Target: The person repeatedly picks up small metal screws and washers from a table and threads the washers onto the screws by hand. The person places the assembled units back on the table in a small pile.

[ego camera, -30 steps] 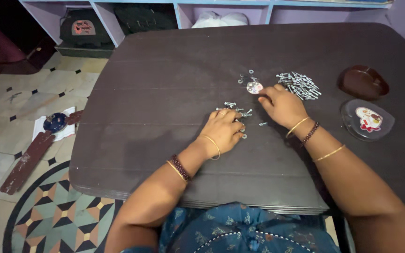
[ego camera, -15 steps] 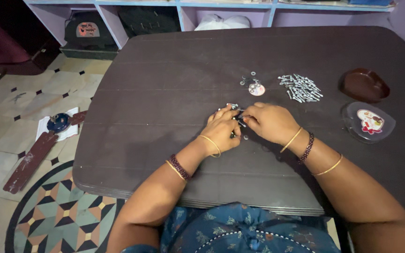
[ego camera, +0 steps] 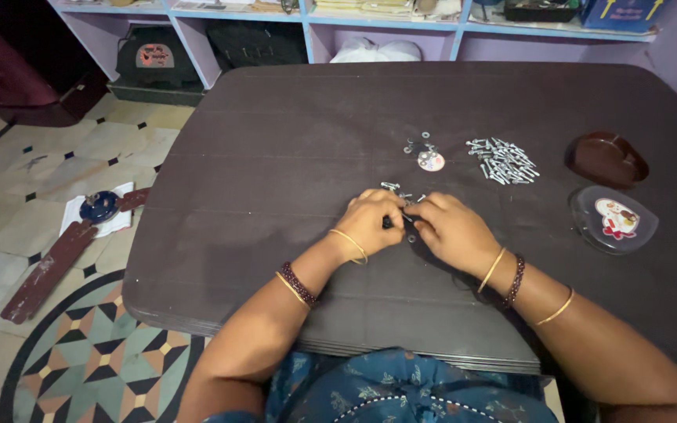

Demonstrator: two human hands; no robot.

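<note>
One broad dark table [ego camera: 276, 157] with a grooved matte top fills a room of patterned floor tiles [ego camera: 56, 157] and lilac shelves [ego camera: 307, 27]. At its middle the left hand [ego camera: 370, 223] and right hand [ego camera: 448, 231] meet, fingertips pinched shut on a small metal screw [ego camera: 400, 221] between them. Beyond lie a loose heap of shiny screws [ego camera: 503, 160], some washers [ego camera: 419, 145], and two glossy heart-shaped dishes [ego camera: 609, 188].

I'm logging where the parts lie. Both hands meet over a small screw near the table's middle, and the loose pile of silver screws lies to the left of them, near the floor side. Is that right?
Not quite. The head view shows the loose pile of silver screws lying to the right of the hands, toward the dark brown dish. The rest holds: the left hand and right hand meet over a small screw near the middle of the dark table.
</note>
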